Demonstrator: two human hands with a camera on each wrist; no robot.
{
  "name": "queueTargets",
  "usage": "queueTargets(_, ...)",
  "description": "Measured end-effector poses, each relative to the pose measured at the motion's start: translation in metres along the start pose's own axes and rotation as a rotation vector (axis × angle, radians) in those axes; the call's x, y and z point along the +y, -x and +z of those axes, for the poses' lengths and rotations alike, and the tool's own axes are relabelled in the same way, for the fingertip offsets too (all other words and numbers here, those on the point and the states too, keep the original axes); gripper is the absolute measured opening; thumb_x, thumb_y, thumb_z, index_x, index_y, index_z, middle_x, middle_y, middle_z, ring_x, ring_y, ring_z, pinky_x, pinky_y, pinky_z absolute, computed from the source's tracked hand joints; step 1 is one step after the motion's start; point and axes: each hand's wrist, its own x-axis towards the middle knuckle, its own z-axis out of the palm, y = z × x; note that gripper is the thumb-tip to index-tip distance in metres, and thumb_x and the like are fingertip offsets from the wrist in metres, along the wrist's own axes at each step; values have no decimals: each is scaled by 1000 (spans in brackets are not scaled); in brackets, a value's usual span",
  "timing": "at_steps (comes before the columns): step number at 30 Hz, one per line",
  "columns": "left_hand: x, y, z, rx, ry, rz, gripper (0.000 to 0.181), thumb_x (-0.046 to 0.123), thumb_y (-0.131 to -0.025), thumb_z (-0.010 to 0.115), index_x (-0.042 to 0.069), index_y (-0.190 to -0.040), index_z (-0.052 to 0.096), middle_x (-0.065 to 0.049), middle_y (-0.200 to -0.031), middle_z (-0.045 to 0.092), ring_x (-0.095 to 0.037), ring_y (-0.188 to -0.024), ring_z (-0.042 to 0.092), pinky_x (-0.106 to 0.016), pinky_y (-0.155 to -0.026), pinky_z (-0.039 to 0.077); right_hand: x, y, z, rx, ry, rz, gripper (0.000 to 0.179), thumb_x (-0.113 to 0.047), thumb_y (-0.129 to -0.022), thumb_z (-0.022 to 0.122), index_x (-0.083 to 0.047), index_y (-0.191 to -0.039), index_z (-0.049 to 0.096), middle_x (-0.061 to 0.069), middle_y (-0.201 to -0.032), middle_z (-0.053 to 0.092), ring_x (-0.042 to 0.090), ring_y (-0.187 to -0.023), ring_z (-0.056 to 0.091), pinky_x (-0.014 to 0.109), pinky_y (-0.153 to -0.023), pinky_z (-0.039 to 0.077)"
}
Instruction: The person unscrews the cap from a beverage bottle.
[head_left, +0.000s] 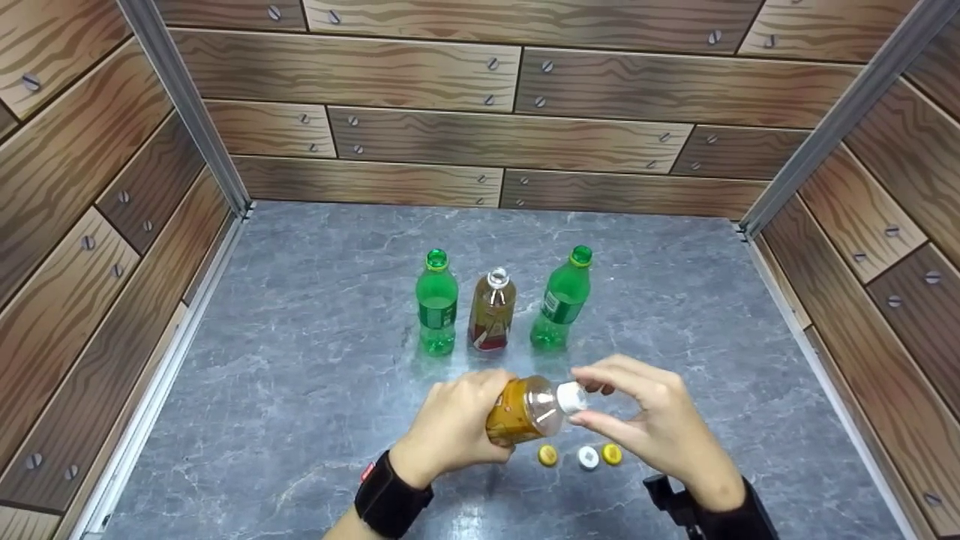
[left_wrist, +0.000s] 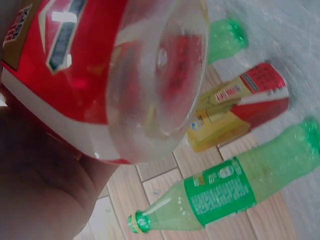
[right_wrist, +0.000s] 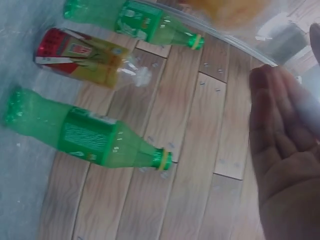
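Observation:
My left hand grips a plastic bottle with an orange-yellow label, tilted so its neck points right. In the left wrist view the bottle's red lower label and clear base fill the upper left. A white cap covers the mouth. Thumb and fingertips of my right hand pinch this cap from either side; in the right wrist view that hand shows at the right edge. On the table below lie a yellow cap, a white cap and another yellow cap.
Beyond my hands stand three uncapped bottles: a green one on the left, a clear one with a red and yellow-brown label between, and another green one on the right. Wood-patterned walls enclose the grey marbled table behind and at both sides.

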Motion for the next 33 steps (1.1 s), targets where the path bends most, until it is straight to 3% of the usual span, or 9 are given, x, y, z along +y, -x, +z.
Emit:
queueTargets(5,0,2,0,27,-59,7,76,33,-59,97,18,-124,61,0,-115,74,-18,-97,71,-34,-73,60,-12,-5,1,-40,99,58,39,-17,-78,90,-15,-115,77,-7,-102,76,10,-81,69,12,-77,56)
queueTargets(10,1,2,-3,39,-72,27,76,35,-57,97,19,-122,61,0,-113,74,-17,-96,71,-33,-71,60,-17,-5,0,-71,95,46,32,-13,-79,88,-14,-110,79,-5,-101,74,7,-80,70,11,-75,57)
queueTargets(20,1,3,-8,-20,-55,48,76,37,-56,97,21,-121,62,5,-108,74,-14,-91,70,-31,-71,58,-9,1,-3,-49,78,-179,32,-21,-89,81,-8,-117,78,0,-103,72,8,-81,66,10,-72,56)
queueTargets(25,0,3,-10,-65,-10,56,78,38,-56,97,23,-125,63,8,-111,75,-12,-94,70,-32,-76,58,-6,4,-6,-70,25,-246,32,-20,-91,79,-5,-120,78,3,-108,72,12,-88,68,13,-78,58)
queueTargets(29,-1,3,-9,-101,32,33,79,37,-57,98,24,-127,63,9,-114,74,-12,-98,70,-34,-81,58,-3,4,-4,-80,9,-237,34,-18,-88,81,-4,-119,78,5,-109,72,14,-89,70,12,-79,58)
queueTargets(33,-3,2,-7,-116,37,2,79,35,-58,98,23,-127,62,8,-114,74,-14,-99,70,-34,-82,58,-2,3,-1,-60,38,-149,47,-21,-79,89,-5,-122,76,6,-109,74,16,-86,72,14,-81,59)
